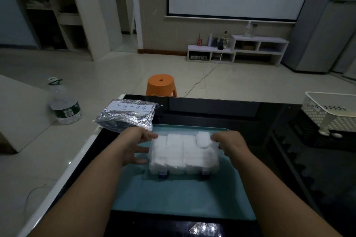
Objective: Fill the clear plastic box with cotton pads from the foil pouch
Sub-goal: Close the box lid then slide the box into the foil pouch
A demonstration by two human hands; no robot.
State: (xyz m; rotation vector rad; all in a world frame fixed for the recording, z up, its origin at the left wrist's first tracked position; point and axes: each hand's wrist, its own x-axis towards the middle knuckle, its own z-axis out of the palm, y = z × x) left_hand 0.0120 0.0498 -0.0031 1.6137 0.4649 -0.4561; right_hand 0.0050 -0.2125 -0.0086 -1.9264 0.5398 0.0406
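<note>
On the tray (pixel 173 194) the box (pixel 183 154) lies crosswise, left hand (pixel 133 146) spread, right hand (pixel 231 144) gripping it.

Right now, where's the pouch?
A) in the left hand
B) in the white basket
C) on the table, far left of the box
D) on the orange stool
C: the pouch lies on the table just beyond the left hand, at the far left of the box.

Left hand (pixel 134 148) and right hand (pixel 231 146) flank the clear box (pixel 152 167) (full of cotton pads (pixel 183 150)).
</note>
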